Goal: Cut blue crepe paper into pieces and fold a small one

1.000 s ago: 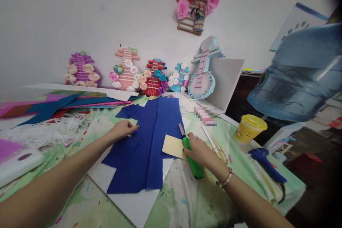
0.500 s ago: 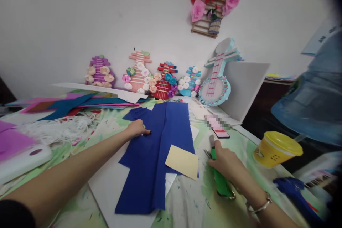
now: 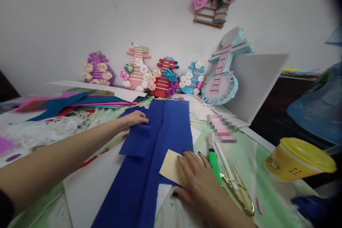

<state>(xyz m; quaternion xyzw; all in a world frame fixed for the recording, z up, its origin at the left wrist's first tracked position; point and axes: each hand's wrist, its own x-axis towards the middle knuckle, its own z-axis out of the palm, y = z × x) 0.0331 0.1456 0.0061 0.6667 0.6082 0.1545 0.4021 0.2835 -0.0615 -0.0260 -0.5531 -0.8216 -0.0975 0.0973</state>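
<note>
A long sheet of dark blue crepe-like paper, creased lengthwise, runs down the middle of the table over a white board. My left hand pinches the top of a small blue paper piece at the sheet's left side. My right hand lies with fingers spread over the right part of a pale yellow paper piece, on the blue sheet. Just right of that hand lie a green-handled utility knife and gold-handled scissors, the latter partly hidden.
Coloured sheets and tangled white string lie at the left. A blurred-out phone, a white stick and a yellow lidded tub are at the right. Decorated instrument models stand along the wall.
My right hand has let go of the utility knife and moved left onto the yellow paper. My left hand has lifted a small blue piece slightly. The view has shifted.
</note>
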